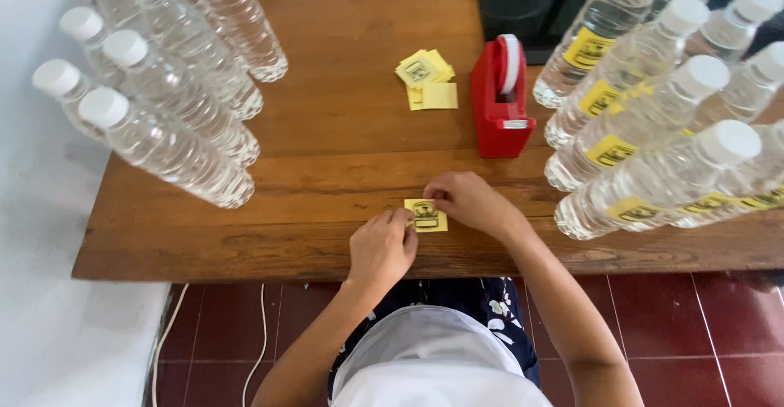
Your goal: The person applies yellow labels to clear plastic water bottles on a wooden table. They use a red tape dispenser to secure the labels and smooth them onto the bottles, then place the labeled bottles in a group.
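A small yellow paper label with a black print lies flat on the wooden table near its front edge. My left hand touches the label's left edge with its fingertips. My right hand presses on its upper right corner. Neither hand lifts it off the wood.
A red tape dispenser stands behind the label, with a small pile of yellow labels to its left. Several unlabelled clear water bottles stand at the left; several bottles with yellow labels stand at the right. A dark box sits at the back.
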